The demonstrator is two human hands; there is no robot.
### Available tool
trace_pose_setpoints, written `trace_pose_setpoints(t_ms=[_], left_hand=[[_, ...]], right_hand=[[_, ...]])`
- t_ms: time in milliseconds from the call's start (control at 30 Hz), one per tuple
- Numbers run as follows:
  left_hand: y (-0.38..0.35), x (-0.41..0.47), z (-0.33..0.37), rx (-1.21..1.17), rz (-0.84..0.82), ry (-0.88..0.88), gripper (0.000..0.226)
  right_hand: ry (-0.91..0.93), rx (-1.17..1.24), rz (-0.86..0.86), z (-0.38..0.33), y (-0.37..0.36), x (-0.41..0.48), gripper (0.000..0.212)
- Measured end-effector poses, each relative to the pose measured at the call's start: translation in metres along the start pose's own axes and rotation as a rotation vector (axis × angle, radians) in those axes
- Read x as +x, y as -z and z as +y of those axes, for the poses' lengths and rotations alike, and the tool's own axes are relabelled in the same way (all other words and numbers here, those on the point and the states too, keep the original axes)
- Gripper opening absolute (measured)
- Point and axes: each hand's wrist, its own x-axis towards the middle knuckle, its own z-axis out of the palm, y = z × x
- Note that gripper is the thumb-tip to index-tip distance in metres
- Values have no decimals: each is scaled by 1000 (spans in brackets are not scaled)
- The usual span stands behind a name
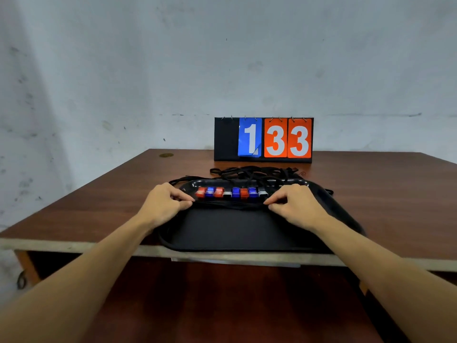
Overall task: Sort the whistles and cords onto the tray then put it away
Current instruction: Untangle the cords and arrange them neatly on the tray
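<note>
A row of small red, blue and white plastic whistles (231, 192) lies across the far part of a black rectangular plastic tray (237, 231) at frame centre, on a brown wooden table (99, 201). Just below the row, a bundle of black cords (230, 203) runs crosswise; the left hand (165, 203) and right hand (294, 205) pinch its ends. More tangled black cord (249, 172) spills over the tray's far rim, before a flip scoreboard (263, 139) reading 133.

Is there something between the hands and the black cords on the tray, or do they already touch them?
Nothing visible stands between them. The left hand and right hand already pinch the cords lying across the tray, just in front of the row of whistles.
</note>
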Motion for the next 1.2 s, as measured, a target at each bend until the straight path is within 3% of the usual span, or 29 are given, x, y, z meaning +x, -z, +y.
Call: trace_pose_setpoints(t_ms=[467,633,767,833,1000,1200], left_hand=[[-2,3,-8,-176,10,3,13],[-7,12,-17,-296,90,133,13],[-9,13,-18,-272,89,129,11],[-10,13,-17,-251,106,109,13],[-10,16,-14,-183,133,64,13],[-11,19,-19,-161,90,89,18]], right_hand=[[-22,-38,102,7,-5,2,19],[-130,131,266,2,0,3,14],[-236,139,387,7,10,16,15],[-270,122,341,10,14,24,14],[-241,-54,10,13,9,32,24],[-265,-48,17,17,4,38,24]])
